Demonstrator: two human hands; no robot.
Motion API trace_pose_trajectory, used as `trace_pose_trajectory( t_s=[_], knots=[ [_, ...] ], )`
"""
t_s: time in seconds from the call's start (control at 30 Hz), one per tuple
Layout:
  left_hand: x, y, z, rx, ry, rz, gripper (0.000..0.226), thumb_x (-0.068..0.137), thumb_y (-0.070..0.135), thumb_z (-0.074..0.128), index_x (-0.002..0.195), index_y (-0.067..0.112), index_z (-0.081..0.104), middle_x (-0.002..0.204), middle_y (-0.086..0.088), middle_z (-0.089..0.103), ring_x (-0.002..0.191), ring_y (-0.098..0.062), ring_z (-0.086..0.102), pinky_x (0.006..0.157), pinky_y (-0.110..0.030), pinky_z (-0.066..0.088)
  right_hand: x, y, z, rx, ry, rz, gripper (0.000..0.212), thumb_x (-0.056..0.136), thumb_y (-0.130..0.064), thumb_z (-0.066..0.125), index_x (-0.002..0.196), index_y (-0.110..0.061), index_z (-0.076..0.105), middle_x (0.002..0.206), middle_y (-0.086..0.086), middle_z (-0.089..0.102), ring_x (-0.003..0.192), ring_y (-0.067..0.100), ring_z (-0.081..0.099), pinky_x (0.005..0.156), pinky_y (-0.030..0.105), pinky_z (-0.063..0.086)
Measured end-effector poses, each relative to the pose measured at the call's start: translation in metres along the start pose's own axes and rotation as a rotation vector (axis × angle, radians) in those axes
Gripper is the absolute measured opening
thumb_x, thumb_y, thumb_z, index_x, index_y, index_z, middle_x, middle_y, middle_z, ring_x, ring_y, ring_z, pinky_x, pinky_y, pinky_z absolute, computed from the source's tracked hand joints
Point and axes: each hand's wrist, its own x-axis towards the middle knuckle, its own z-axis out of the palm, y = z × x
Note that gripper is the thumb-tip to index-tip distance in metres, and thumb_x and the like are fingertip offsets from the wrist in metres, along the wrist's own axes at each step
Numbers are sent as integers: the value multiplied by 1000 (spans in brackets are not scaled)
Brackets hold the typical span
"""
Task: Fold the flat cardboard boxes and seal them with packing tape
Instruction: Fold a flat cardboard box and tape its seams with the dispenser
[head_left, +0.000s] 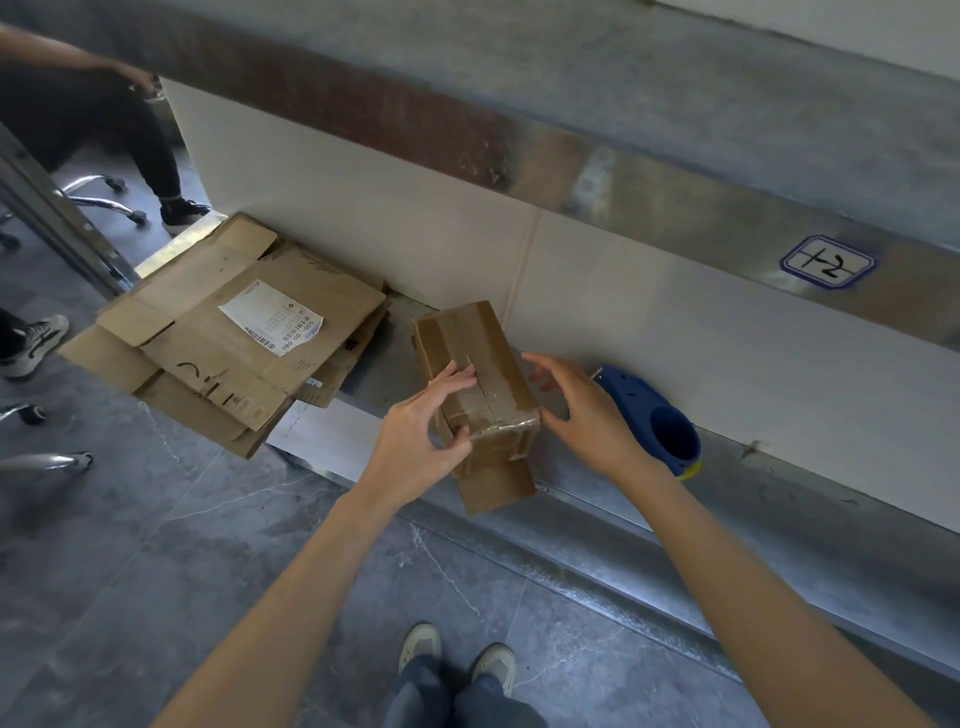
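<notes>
One box (480, 340), under left grip (421, 434)

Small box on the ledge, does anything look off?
Yes. The small box is taped along its top seam, but a flap at its near end hangs loose, and the tape there is wrinkled.
</notes>
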Motion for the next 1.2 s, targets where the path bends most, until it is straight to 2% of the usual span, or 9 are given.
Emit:
trace_pose_trajectory(
  t_s=[0.3, 0.47, 0.6, 0.77, 0.83, 0.93, 1.07, 1.13, 1.2],
  knots=[
    [0, -2, -2, -17, -17, 16, 59, 80, -4, 69, 135, 17, 59, 142, 7, 57, 143, 0, 34, 102, -4, 35, -6, -2, -2, -109, 66, 2, 53, 96, -26, 61, 145, -27, 41, 121, -8, 55, 105, 10, 55, 84, 38, 54],
    [0, 0, -3, -39, -7, -5, 60, 78, -9, 65, 132, 16, 61, 140, 9, 58, 143, 2, 35, 103, -5, 35, -12, -4, 9, -40, 94, 15, 45, 99, -16, 56, 141, -27, 47, 109, -9, 63, 98, 10, 61, 83, 41, 55],
    [0, 1, -3, -57, 6, -19, 57, 80, -6, 65, 131, 17, 62, 140, 9, 59, 141, 2, 37, 104, -6, 35, -14, -5, 13, 71, 101, 62, 38, 102, -22, 51, 138, -32, 49, 108, -8, 66, 97, 8, 64, 84, 43, 56],
    [0, 0, -2, -41, 19, 3, 55, 80, -3, 67, 131, 18, 62, 138, 11, 59, 140, 1, 39, 107, -10, 35, -8, -10, 9, 82, 74, 98, 38, 100, -26, 55, 138, -30, 51, 98, -23, 59, 98, 2, 61, 88, 38, 54],
    [0, -1, -1, -40, 26, 7, 55, 80, -2, 69, 131, 16, 62, 138, 9, 59, 140, 0, 39, 110, -13, 35, -6, -13, 10, 53, 81, 98, 38, 98, -29, 56, 136, -31, 52, 97, -22, 59, 97, 2, 59, 87, 37, 53],
    [0, -1, 0, -51, 30, 8, 55, 80, -1, 72, 131, 15, 62, 138, 7, 60, 140, -1, 40, 112, -18, 36, -2, -18, 12, 13, 83, 97, 44, 95, -42, 58, 137, -34, 49, 104, -13, 61, 98, 4, 58, 85, 38, 53],
    [1, -1, -4, -51, -26, 29, 56, 83, 16, 80, 135, 18, 59, 142, 11, 56, 142, -1, 36, 114, -18, 34, -3, -12, -2, 49, -85, 98, 79, 77, -69, 60, 147, -42, 33, 131, -13, 54, 120, 5, 50, 97, 32, 45],
    [3, -4, -8, -14, -83, 39, 70, 79, 34, 85, 140, 20, 54, 147, 12, 51, 144, 0, 33, 115, -18, 31, -4, -5, -18, 27, -164, 57, 87, 74, -64, 67, 149, -46, 28, 145, -16, 42, 132, 4, 39, 105, 32, 38],
    [4, -8, -11, 41, -135, 55, 85, 71, 44, 88, 144, 21, 49, 151, 10, 47, 145, -1, 31, 118, -26, 30, -4, -1, -29, -81, -186, -17, 89, 74, -56, 75, 148, -50, 27, 152, -19, 33, 137, 4, 32, 108, 36, 37]
  ],
)
